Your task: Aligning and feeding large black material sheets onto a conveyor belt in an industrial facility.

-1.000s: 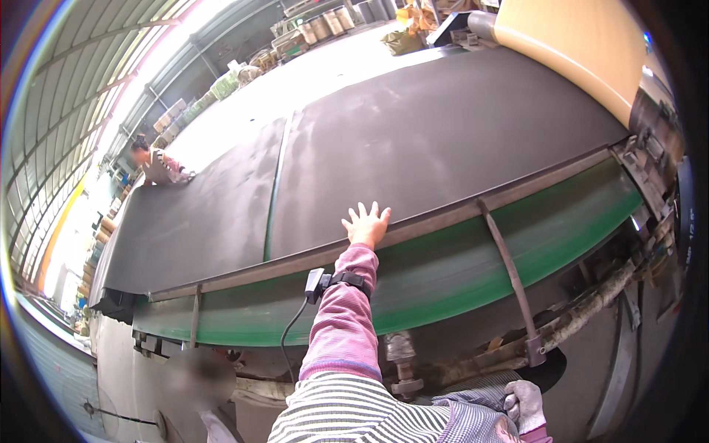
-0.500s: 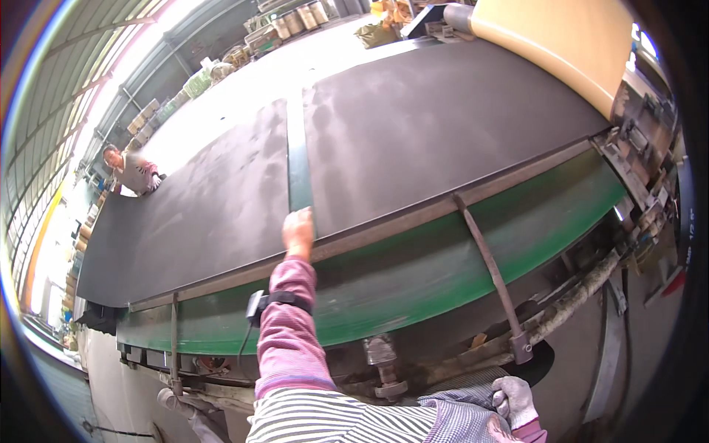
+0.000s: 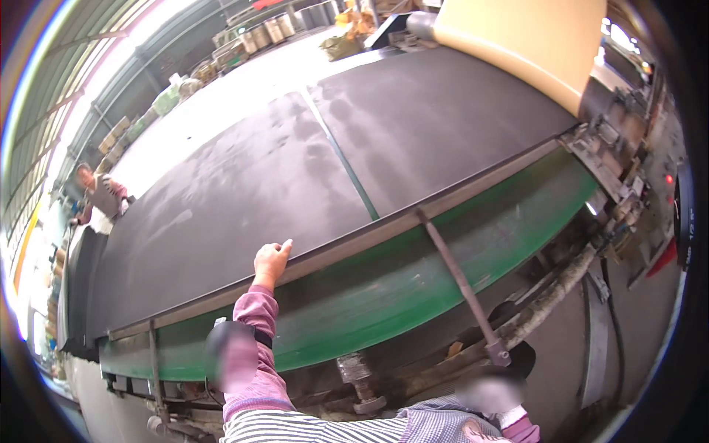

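Note:
My bare left hand (image 3: 272,262) is at the near edge of a wide dark sheet (image 3: 221,221), left of a narrow green gap. Its fingers are curled and its thumb points right; whatever they may hold is hidden. A second dark sheet (image 3: 443,125) lies right of the gap, on the same green-belted conveyor (image 3: 354,317). Low on the right, my gloved right hand (image 3: 496,393) is close to my body, its fingers smeared by blur.
A metal rail (image 3: 340,247) runs along the near side, with an upright bar (image 3: 461,284) fixed to it. A large cream roll (image 3: 524,48) hangs at the far right beside machinery. Another person (image 3: 103,198) stands at the far left end, near the sheet.
My left hand has left the gap and moved left along the near edge. The gap between the sheets looks narrower. The other person appears further left as the view has shifted.

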`<state>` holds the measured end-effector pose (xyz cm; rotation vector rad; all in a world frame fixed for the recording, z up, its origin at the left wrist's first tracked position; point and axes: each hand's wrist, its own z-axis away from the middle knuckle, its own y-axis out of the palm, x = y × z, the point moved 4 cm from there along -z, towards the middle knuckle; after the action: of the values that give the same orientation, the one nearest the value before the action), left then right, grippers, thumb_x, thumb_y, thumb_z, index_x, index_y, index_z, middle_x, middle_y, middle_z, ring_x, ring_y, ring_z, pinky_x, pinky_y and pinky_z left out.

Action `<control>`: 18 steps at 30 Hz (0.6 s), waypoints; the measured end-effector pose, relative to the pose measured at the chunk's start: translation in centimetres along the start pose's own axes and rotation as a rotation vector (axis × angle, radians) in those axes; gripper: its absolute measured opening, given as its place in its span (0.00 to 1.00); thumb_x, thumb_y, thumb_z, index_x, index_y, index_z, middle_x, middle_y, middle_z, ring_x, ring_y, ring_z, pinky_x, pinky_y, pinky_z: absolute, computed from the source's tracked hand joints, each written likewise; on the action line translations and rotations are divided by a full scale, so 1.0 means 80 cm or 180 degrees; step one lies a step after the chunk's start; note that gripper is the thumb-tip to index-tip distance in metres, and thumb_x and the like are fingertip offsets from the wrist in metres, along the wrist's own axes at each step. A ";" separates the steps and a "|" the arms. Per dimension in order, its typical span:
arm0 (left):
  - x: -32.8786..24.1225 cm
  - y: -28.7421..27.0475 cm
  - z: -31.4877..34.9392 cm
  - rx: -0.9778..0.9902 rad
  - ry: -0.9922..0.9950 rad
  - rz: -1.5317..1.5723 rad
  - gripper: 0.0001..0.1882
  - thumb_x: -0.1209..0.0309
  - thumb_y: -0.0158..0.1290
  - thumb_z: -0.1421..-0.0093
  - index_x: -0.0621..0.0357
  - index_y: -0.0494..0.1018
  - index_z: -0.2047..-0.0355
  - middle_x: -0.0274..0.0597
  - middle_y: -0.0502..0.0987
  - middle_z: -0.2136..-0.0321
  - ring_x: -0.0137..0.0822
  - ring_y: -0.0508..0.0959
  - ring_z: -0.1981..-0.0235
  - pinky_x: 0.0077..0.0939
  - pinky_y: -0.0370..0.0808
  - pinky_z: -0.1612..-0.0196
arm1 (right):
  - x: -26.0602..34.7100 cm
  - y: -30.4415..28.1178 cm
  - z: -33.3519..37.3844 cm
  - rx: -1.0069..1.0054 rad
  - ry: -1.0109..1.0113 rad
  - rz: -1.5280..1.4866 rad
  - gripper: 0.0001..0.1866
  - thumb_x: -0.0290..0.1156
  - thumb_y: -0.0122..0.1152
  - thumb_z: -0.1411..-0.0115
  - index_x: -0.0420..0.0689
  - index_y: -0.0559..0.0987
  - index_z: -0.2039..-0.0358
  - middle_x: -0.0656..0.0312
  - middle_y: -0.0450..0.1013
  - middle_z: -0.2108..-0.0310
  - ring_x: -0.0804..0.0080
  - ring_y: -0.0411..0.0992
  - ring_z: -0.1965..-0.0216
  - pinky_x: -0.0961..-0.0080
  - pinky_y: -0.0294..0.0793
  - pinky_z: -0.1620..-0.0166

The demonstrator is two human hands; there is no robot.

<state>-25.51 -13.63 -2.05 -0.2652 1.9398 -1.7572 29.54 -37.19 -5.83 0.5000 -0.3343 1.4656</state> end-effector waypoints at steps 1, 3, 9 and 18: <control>-0.027 0.009 0.000 -0.0076 0.0258 0.0051 0.31 0.42 0.42 0.45 0.61 0.77 0.70 0.52 0.76 0.67 0.47 0.74 0.60 0.39 0.68 0.54 | -0.002 -0.002 0.000 0.0023 0.0031 -0.0092 0.07 0.32 0.53 0.45 0.42 0.74 0.73 0.61 0.68 0.87 0.83 0.57 0.93 0.87 0.53 0.91; -0.077 0.020 0.004 -0.0188 0.0452 0.0018 0.31 0.43 0.42 0.45 0.61 0.77 0.71 0.51 0.76 0.68 0.47 0.74 0.61 0.39 0.68 0.55 | -0.003 -0.003 0.003 0.0006 0.0065 -0.0293 0.06 0.31 0.54 0.46 0.42 0.75 0.73 0.61 0.68 0.87 0.83 0.57 0.93 0.88 0.53 0.90; -0.201 0.048 0.008 -0.0307 0.0932 -0.0148 0.32 0.42 0.39 0.44 0.58 0.79 0.72 0.52 0.76 0.70 0.48 0.74 0.62 0.38 0.69 0.55 | -0.002 -0.004 0.012 0.0158 -0.0043 -0.0250 0.09 0.32 0.52 0.44 0.40 0.75 0.71 0.62 0.69 0.85 0.84 0.58 0.91 0.89 0.53 0.90; -0.282 0.045 0.012 0.0596 0.1342 0.1544 0.21 0.53 0.43 0.40 0.53 0.72 0.56 0.46 0.76 0.62 0.50 0.74 0.58 0.38 0.69 0.53 | -0.001 -0.010 0.019 -0.0016 -0.0036 -0.0294 0.09 0.33 0.50 0.43 0.40 0.75 0.70 0.66 0.68 0.84 0.86 0.57 0.90 0.90 0.54 0.88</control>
<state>-5.12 -3.46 -0.28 0.6375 1.8750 -1.7282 30.42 -38.08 -4.65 0.5134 -0.3198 1.3726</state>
